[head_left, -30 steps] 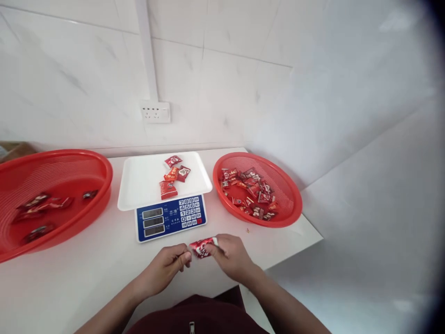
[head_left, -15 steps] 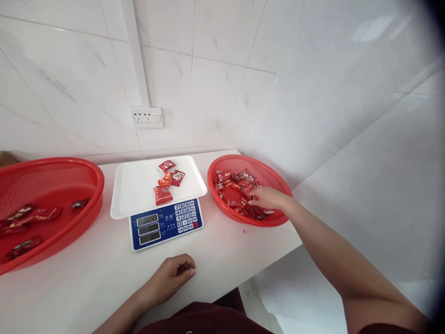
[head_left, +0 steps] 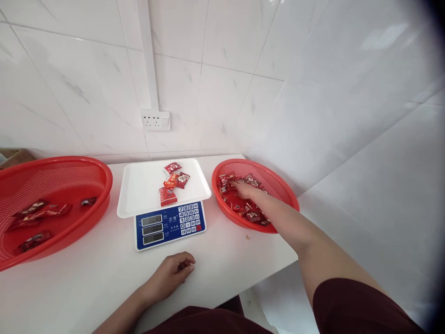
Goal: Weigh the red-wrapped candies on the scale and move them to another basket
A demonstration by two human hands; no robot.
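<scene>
My right hand (head_left: pixel 244 190) reaches into the right red plastic basket (head_left: pixel 288 194), its fingers stretched out and touching several small wrapped snack packets (head_left: pixel 253 216) at the far left side. Its fingertips are partly lost among the red wrappers. My left hand (head_left: pixel 171 274) rests on the white table in front of the scale, loosely curled, with nothing showing in it. A digital scale (head_left: pixel 170 226) with a blue keypad panel stands between the baskets. On its white tray (head_left: pixel 139 188) lie several packets, among them a larger red packet (head_left: pixel 168 196) nearest the panel.
At the left stands another red basket (head_left: pixel 100 185) with several dark red packets (head_left: pixel 34 241) in it. A wall socket (head_left: pixel 155 120) sits above the scale. A tiny scrap (head_left: pixel 247 237) lies before the right basket. A cardboard box (head_left: pixel 15 157) shows at far left.
My right hand has moved left and farther back within the right basket. The view has shifted slightly left. My left hand and the packets on the scale stay as they were.
</scene>
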